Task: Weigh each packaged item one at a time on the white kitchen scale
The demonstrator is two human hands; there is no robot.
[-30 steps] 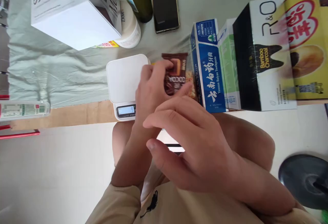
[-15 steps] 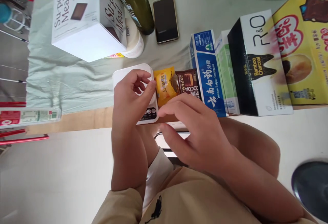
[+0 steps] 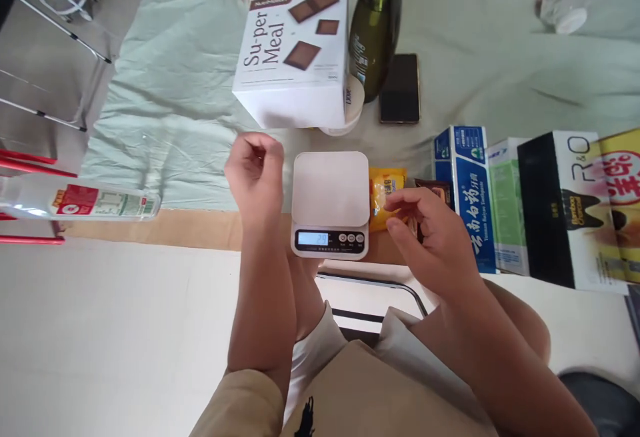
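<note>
A white kitchen scale (image 3: 330,187) lies at the table's front edge. Its display is lit, though the digits are hard to read, and its platform is bare. My left hand (image 3: 256,177) hovers just left of it, fingers curled in, with nothing visible in them. To the right of the scale, my right hand (image 3: 435,240) hangs with its thumb and bent fingers apart, holding nothing. It partly covers a yellow wrapped packet (image 3: 387,184) beside the scale and a brown cocoa packet (image 3: 437,189).
A white Su-per Meal box (image 3: 295,57), a white Dove tub (image 3: 353,114), a dark green bottle (image 3: 375,30) and a phone (image 3: 400,90) are behind. Rightward stand a blue toothpaste box (image 3: 465,190), a black-and-white box (image 3: 590,217) and a yellow box (image 3: 625,177). A clear bottle (image 3: 95,198) lies left.
The view has shifted left. My left hand has moved off the scale to its left, uncovering the platform and display. My right hand has drawn rightward, over the wrapped packets.
</note>
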